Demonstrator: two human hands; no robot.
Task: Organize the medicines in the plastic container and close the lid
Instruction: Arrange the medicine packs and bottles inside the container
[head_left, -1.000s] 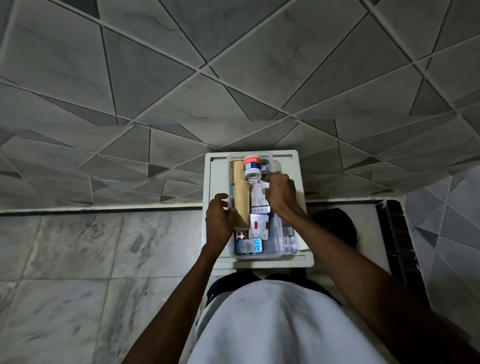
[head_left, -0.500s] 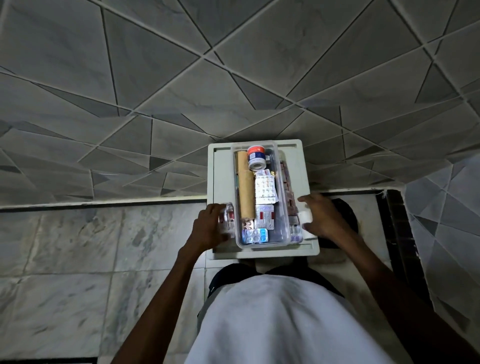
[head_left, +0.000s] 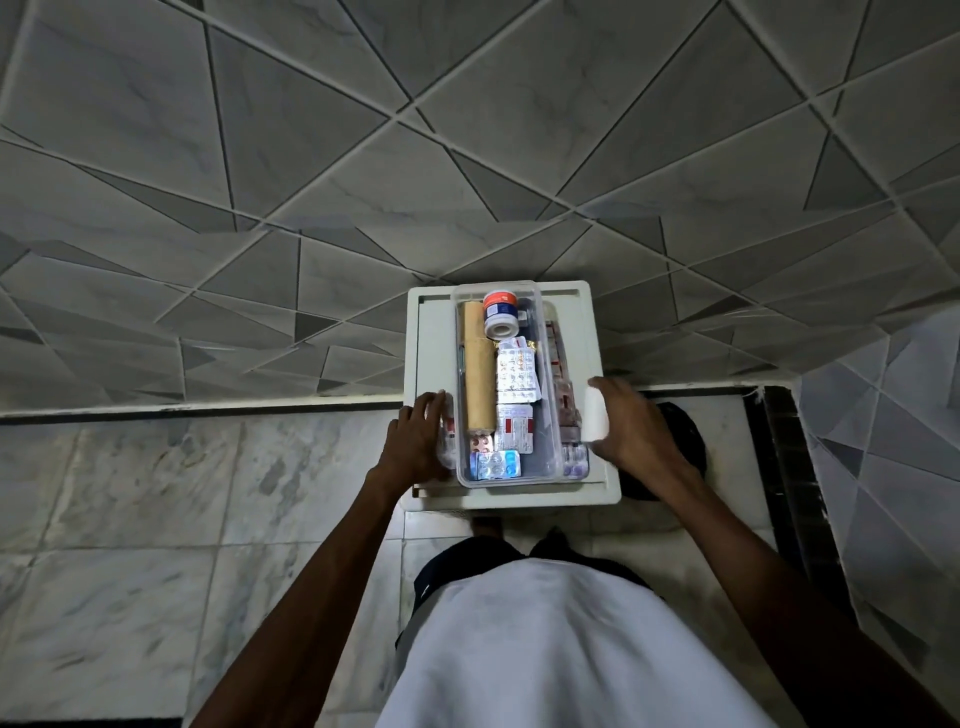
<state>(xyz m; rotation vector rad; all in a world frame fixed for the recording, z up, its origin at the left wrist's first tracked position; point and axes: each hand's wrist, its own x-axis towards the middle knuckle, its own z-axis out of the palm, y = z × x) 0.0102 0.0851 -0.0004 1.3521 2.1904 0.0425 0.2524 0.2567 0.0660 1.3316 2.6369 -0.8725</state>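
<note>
A clear plastic container (head_left: 540, 306) stands open on a white stool (head_left: 592, 338). Inside lie a long tan roll (head_left: 480, 384), a white jar with an orange cap (head_left: 500, 312) at the far end, and several blister packs (head_left: 514, 374). A blue strip (head_left: 498, 464) lies at the near end. More red and purple packs (head_left: 565, 400) lie along the container's right side. My left hand (head_left: 415, 441) rests against the left wall near its front corner, fingers over a small pack. My right hand (head_left: 634, 431) holds a white roll (head_left: 595, 421) just right of the container.
The stool stands against a grey tiled wall (head_left: 467, 156), on a marble floor (head_left: 156, 493). A black round object (head_left: 688, 441) sits on the floor right of the stool, behind my right hand. My white shirt fills the lower middle.
My right hand left the inside of the container, moved to the stool's right side and now holds a white roll. My left hand slid toward the near left corner.
</note>
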